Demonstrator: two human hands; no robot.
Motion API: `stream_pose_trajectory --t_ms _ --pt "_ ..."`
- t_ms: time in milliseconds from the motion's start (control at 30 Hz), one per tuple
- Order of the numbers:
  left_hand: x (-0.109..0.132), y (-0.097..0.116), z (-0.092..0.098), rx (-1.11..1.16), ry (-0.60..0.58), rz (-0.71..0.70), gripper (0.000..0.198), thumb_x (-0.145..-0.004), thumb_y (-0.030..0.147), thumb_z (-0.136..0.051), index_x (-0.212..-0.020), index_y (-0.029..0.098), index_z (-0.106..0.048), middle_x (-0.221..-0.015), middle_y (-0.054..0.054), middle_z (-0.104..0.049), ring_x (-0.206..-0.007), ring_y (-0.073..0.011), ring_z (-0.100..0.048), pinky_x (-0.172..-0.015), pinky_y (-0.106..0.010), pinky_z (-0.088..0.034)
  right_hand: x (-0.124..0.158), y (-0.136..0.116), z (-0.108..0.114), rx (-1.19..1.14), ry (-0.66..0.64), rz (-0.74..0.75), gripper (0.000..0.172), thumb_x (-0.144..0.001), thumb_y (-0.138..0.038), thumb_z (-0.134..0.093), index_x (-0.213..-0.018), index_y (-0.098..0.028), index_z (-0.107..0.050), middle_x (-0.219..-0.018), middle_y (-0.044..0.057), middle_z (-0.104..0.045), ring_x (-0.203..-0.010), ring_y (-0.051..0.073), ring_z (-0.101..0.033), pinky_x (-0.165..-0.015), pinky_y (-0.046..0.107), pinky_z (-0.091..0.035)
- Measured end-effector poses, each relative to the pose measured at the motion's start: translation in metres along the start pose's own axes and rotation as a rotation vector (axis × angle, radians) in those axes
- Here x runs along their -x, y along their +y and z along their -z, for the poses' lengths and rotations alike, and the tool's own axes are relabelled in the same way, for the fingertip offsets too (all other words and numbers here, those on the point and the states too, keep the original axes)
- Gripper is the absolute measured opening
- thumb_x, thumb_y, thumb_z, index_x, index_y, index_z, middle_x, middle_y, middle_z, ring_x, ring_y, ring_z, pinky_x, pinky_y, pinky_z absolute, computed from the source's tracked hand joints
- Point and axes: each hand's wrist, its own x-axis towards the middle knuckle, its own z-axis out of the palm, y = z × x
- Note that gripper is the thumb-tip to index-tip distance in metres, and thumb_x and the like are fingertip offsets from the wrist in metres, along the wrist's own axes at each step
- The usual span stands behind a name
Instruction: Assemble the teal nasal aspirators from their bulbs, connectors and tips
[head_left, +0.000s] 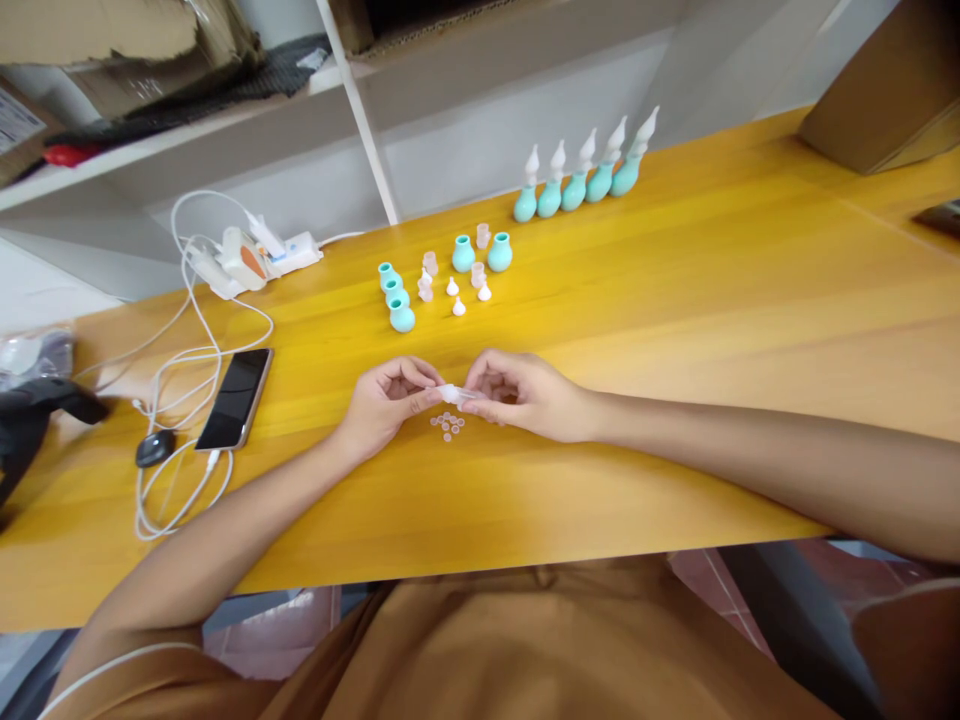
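Note:
My left hand [386, 400] and my right hand [517, 393] meet over the middle of the yellow table [675, 300]. Both pinch a small clear plastic tip [453, 393] between their fingertips. Just below the tip lies a little cluster of several tiny pale rings [448, 426] on the tabletop. Farther back stand several loose teal bulbs [400, 300], with more of them [480, 253] to the right, and small white and pink tips [457, 290] between them.
A row of several assembled teal bulbs with white nozzles [581, 175] stands near the wall. At left lie a black phone [236, 397], white cables [187, 360], a power strip with plugs [251, 257] and a small black object [155, 448]. A cardboard box [885, 90] sits far right.

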Motion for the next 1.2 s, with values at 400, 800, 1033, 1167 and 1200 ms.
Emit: stream_pose_trajectory --t_ms 400,800,1033,1167,1200 --pt "0.002 0.003 0.001 -0.163 0.014 -0.066 0.029 -0.078 0.036 -0.098 -0.082 0.017 -0.076 -0.09 -0.006 -0.077 -0.083 -0.0163 -0.073 -0.081 -0.032 -0.062 0.002 0.0 0.0 0.082 0.042 0.043 0.037 -0.099 -0.054 -0.074 -0.098 -0.02 -0.062 -0.078 0.0 -0.067 -0.063 0.011 -0.053 -0.056 0.023 -0.042" --pt "0.007 0.012 0.002 -0.265 -0.11 -0.103 0.022 -0.078 0.029 -0.098 -0.077 0.018 -0.08 -0.089 -0.007 -0.079 -0.079 -0.0152 -0.074 -0.075 -0.03 -0.061 0.004 0.003 0.008 0.172 -0.084 0.096 0.035 -0.102 -0.053 -0.07 -0.096 -0.018 -0.066 -0.086 0.004 -0.074 -0.063 0.011 -0.056 -0.058 0.024 -0.043" --pt "0.011 0.015 0.0 -0.358 -0.144 -0.12 0.022 -0.082 0.035 -0.095 -0.079 0.019 -0.08 -0.09 -0.008 -0.079 -0.08 -0.0171 -0.074 -0.078 -0.033 -0.062 0.005 0.003 0.011 0.205 -0.136 0.12 0.029 -0.102 -0.047 -0.071 -0.099 -0.018 -0.068 -0.084 0.004 -0.075 -0.065 0.012 -0.059 -0.06 0.023 -0.044" --pt "0.013 0.017 -0.003 -0.44 -0.145 -0.185 0.022 -0.085 0.035 -0.093 -0.079 0.019 -0.078 -0.091 -0.008 -0.079 -0.081 -0.0169 -0.073 -0.078 -0.033 -0.06 0.006 0.004 0.011 0.199 -0.131 0.114 0.03 -0.102 -0.047 -0.071 -0.098 -0.017 -0.069 -0.085 0.004 -0.075 -0.064 0.011 -0.058 -0.059 0.023 -0.044" --pt "0.014 0.017 -0.004 -0.457 -0.139 -0.21 0.022 -0.086 0.034 -0.092 -0.078 0.019 -0.077 -0.092 -0.007 -0.078 -0.081 -0.0167 -0.073 -0.078 -0.033 -0.06 0.006 0.004 0.011 0.19 -0.126 0.115 0.031 -0.102 -0.048 -0.072 -0.098 -0.017 -0.069 -0.086 0.004 -0.075 -0.063 0.011 -0.059 -0.059 0.024 -0.044"
